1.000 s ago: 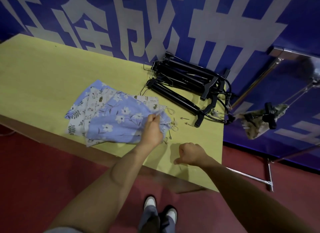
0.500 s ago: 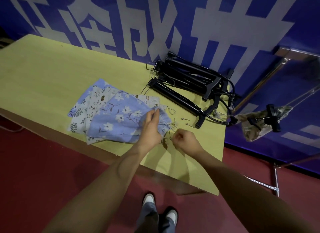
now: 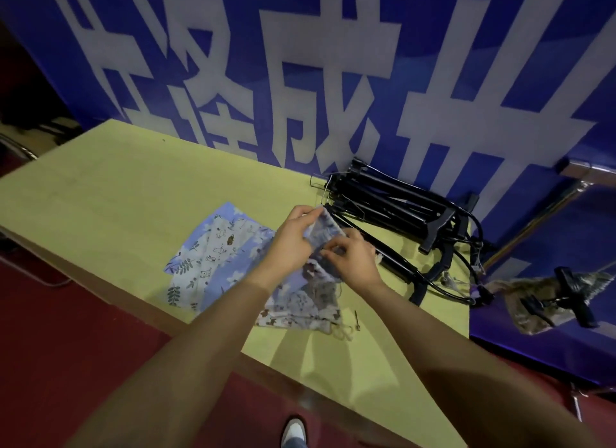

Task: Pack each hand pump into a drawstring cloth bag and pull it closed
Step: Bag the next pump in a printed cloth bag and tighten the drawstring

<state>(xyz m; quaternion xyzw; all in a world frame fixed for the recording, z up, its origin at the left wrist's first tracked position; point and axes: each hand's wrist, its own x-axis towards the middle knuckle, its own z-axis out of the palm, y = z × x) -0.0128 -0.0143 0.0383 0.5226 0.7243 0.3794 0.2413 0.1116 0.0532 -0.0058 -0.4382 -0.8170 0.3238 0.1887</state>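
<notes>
Here both hands (image 3: 325,247) pinch a soft floral cloth bag (image 3: 321,229)

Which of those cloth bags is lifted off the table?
The blue flowered bag, which both hands hold up: left hand, right hand. The other printed bags lie flat on the yellow table.

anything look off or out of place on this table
Mostly tidy. The black hand pumps lie in a tangled heap by the wall, hoses looping off the table's right edge. A small loose metal pin lies beside the cloth bags. Both hands, left hand and right hand, hold one bag lifted.
</notes>
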